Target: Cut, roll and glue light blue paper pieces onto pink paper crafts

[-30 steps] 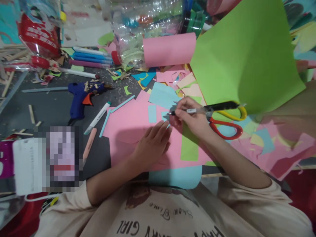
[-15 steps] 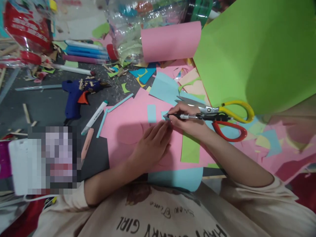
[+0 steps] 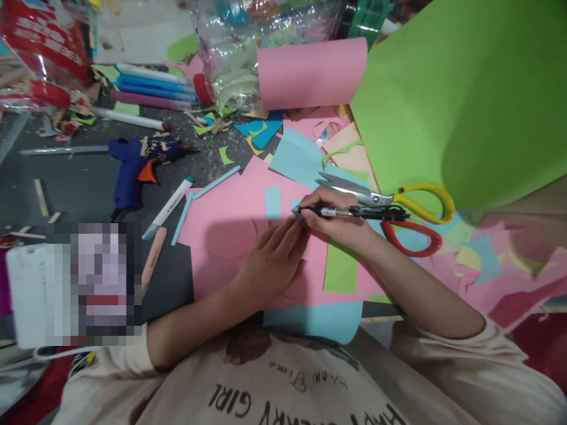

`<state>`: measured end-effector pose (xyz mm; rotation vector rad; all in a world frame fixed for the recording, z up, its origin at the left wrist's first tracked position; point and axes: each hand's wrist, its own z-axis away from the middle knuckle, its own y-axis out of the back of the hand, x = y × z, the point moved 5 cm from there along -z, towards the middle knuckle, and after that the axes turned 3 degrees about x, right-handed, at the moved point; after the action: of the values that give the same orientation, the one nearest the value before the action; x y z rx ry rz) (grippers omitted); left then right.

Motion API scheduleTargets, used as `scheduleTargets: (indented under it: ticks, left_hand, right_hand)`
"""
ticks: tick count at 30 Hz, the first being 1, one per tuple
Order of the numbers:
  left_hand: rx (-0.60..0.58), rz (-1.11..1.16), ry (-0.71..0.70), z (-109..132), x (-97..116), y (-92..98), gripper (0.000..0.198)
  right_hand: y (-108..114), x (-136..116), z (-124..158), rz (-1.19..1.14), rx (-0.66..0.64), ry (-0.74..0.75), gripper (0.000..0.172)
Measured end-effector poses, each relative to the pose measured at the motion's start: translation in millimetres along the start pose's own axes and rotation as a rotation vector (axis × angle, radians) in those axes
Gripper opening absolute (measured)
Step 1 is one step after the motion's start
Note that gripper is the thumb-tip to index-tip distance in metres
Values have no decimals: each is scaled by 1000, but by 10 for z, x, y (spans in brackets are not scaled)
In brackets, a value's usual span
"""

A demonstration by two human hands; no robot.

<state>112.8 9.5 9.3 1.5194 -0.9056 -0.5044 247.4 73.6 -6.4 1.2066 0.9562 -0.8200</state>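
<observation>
A black and clear pen (image 3: pixel 332 211) is gripped in my right hand (image 3: pixel 334 215), its tip on a small light-blue piece of paper (image 3: pixel 295 205). My left hand (image 3: pixel 280 247) lies flat on pink paper (image 3: pixel 212 277), fingers stretched out, fingertips beside the pen tip and partly over the blue piece. To the left of that piece, a light-blue strip (image 3: pixel 273 202) rests on the pink paper. Scissors (image 3: pixel 376 199) with one yellow and one red handle lie just behind and right of my right hand. A green paper strip (image 3: pixel 341 268) sits under my right forearm.
A blue glue gun (image 3: pixel 133 168) lies at left, near a marker (image 3: pixel 168 206) and a pink pen-like stick (image 3: pixel 154 260). Clear plastic bottles (image 3: pixel 234 65) and rolled pink paper (image 3: pixel 312 74) stand at the back. Large green card (image 3: pixel 469 100) covers the right rear; paper scraps (image 3: pixel 487 260) lie below it.
The whole view has shifted slightly. Both hands stay in nearly the same place, with the pen tip still on the small blue piece.
</observation>
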Motion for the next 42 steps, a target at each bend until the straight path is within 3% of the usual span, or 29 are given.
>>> scheduleTargets:
  ticks: [11, 17, 23, 29, 36, 42]
  left_hand:
    - [-20, -6, 1, 4, -4, 2, 44]
    - [-44, 24, 17, 6, -5, -11, 43]
    - [-27, 17, 24, 1, -14, 1, 42]
    - [-6, -11, 5, -2, -3, 5, 40]
    - [-17, 13, 17, 0, -10, 0, 41]
    - [-20, -2, 6, -5, -14, 18, 41]
  right_hand:
    - [-19, 25, 27, -34, -10, 29, 15]
    - [13, 23, 19, -19, 60, 24, 13]
    - [-35, 48, 39, -23, -30, 27, 14]
    - [43, 33, 31, -14, 104, 19, 11]
    - [-20, 35, 27, -21, -1, 42, 12]
    - [40, 12, 34, 12, 109, 25, 14]
